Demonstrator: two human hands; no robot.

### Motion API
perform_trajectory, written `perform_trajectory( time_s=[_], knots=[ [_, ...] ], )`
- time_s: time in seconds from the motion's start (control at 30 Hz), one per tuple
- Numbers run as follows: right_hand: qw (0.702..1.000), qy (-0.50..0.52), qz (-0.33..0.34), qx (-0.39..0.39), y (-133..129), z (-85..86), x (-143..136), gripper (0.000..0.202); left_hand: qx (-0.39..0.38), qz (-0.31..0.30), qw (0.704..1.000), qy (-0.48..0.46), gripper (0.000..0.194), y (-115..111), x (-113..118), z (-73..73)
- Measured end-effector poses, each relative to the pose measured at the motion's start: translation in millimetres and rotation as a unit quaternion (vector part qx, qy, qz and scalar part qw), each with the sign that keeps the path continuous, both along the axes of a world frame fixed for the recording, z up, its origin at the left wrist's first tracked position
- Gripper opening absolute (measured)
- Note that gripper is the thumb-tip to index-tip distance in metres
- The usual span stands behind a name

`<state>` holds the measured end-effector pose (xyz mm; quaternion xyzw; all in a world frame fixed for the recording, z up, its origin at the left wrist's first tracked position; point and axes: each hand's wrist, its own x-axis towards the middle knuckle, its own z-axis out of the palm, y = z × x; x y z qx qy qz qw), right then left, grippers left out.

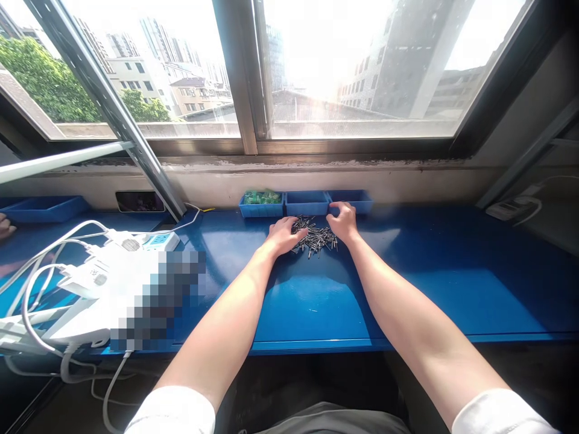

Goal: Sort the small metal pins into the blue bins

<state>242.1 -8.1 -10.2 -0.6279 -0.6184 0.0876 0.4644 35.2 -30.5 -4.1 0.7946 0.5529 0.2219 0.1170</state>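
Note:
A loose pile of small dark, slender metal pieces, perhaps rivets or pins, lies on the blue tabletop. My left hand rests at the pile's left edge, its thumb stretched over some pieces and apart from the fingers. At the right edge is my right hand, with its fingers bent and the thumb apart from the index finger. Nothing shows held in either hand, though the undersides of both are hidden. Just behind the pile stands a blue bin, whose inside shows no contents.
Beside that bin stand a left bin holding green pieces and a right bin. White plugs and cables crowd a power strip at left. A phone leans by the wall. Another person's hand shows at far left.

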Motion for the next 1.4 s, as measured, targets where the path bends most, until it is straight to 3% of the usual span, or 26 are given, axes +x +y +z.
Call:
perform_trajectory(
  time_s=[0.07, 0.2, 0.37, 0.57, 0.93, 1.07, 1.17, 1.3, 1.4],
  knots=[
    [0.998, -0.037, 0.041, -0.009, -4, 0.7, -7, 0.034, -0.008, -0.025, 1.000, 0.017, 0.074, -3, 1, 1.4],
    [0.982, -0.132, 0.127, -0.049, -11, -1.6, -19, 0.037, -0.018, -0.065, 0.996, 0.049, 0.091, -8, 2, 3.6],
    [0.963, -0.180, 0.190, -0.067, -13, -6.1, -26, 0.029, -0.015, -0.102, 0.994, 0.044, 0.088, -9, 1, 5.0],
    [0.965, -0.170, 0.198, -0.039, -7, -10.5, -25, 0.025, -0.009, -0.104, 0.994, 0.022, 0.079, -7, 2, 2.4],
    [0.964, -0.181, 0.196, -0.004, -5, -9.0, -27, 0.018, 0.000, -0.100, 0.995, 0.020, 0.080, -2, 1, -1.8],
    [0.969, -0.165, 0.186, 0.015, -3, -9.6, -28, 0.017, 0.036, -0.087, 0.996, -0.003, 0.070, 1, 2, -4.6],
    [0.972, -0.140, 0.187, 0.030, -3, -8.2, -28, 0.021, 0.097, -0.075, 0.991, -0.054, 0.052, 4, 3, -6.7],
    [0.968, -0.106, 0.222, 0.055, -6, -4.1, -31, 0.022, 0.151, -0.080, 0.981, -0.091, 0.029, 8, 5, -7.1],
    [0.970, -0.044, 0.235, 0.049, -11, 0.1, -34, 0.021, 0.164, -0.082, 0.978, -0.101, 0.023, 8, 6, -5.7]
  ],
)
